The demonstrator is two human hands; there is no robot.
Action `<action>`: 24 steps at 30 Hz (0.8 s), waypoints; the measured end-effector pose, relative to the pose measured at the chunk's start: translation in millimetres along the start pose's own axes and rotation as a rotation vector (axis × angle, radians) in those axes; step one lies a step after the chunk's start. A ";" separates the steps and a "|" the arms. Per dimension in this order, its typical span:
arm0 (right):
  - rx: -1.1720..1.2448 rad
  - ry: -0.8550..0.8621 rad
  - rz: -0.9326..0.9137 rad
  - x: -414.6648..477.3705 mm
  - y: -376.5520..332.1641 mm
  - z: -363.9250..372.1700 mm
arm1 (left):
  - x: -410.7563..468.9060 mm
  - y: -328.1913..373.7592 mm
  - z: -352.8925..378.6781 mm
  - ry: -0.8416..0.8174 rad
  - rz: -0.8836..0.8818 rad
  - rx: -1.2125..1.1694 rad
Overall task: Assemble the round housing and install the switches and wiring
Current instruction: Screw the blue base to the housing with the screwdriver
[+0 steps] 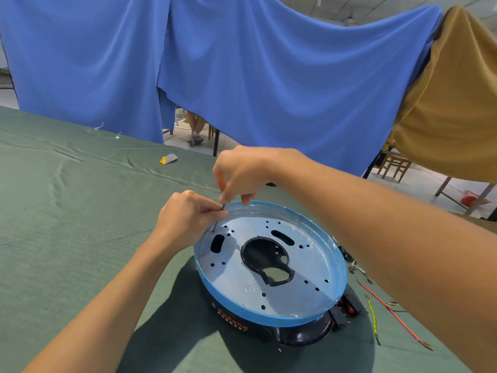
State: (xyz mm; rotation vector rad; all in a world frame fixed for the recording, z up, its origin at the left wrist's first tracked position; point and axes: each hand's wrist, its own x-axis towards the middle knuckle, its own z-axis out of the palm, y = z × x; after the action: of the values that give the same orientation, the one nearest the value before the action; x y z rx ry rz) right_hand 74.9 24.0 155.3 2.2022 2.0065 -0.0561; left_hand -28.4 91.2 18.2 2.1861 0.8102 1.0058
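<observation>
The round housing (269,317) on the worktop (67,211) holds a perforated metal plate (295,281). The screwdriver (217,223) handle is mostly hidden in the right hand (247,173), whose fingers (224,195) curl round it. Just below, the left hand (185,216) pinches the shaft, whose tip meets the plate beneath both hands' fingers.

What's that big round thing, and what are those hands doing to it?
A person is putting together a round housing: a silver plate with a blue rim on a black base, on a green cloth. The right hand holds a thin metal tool from above, while the left hand pinches its shaft, tip at the plate's far left edge. The switches, red wire and yellow-green wire lie loose beside it.
</observation>
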 end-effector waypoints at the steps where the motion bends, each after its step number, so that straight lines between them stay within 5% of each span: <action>1: -0.006 -0.012 -0.021 -1.3 -0.4 -3.9 | 0.0 0.1 -0.9 -0.010 0.000 0.012; 8: -0.091 0.001 -0.076 4.6 -3.3 -1.1 | -0.4 -2.0 -3.7 -0.089 -0.001 -0.027; 19: 0.159 -0.105 0.106 10.4 -6.4 0.9 | -0.9 0.7 0.4 -0.092 -0.008 -0.037; 24: 0.011 -0.030 -0.014 7.1 -7.7 -5.4 | -2.8 3.4 -2.2 -0.093 -0.025 -0.016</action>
State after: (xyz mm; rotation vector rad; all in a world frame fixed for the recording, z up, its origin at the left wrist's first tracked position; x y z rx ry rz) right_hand 67.5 32.4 158.9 2.1806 2.0106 -0.1014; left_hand -30.7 87.6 20.6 2.1861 0.7820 0.8887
